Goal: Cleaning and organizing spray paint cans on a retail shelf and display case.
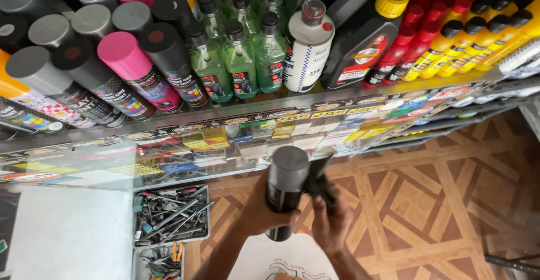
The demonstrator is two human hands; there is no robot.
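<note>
My left hand grips a dark grey spray can around its body, cap pointing up and away from me. My right hand holds a dark cloth pressed against the can's right side. Both hands are low in the middle of the view, just below the shelf edge. On the shelf above stand spray cans with grey, pink, black and orange caps.
Green bottles, a white bottle, a black oil bottle, and red and yellow bottles fill the shelf. A metal tray of tools sits lower left beside a white surface. Patterned brown floor tiles lie to the right.
</note>
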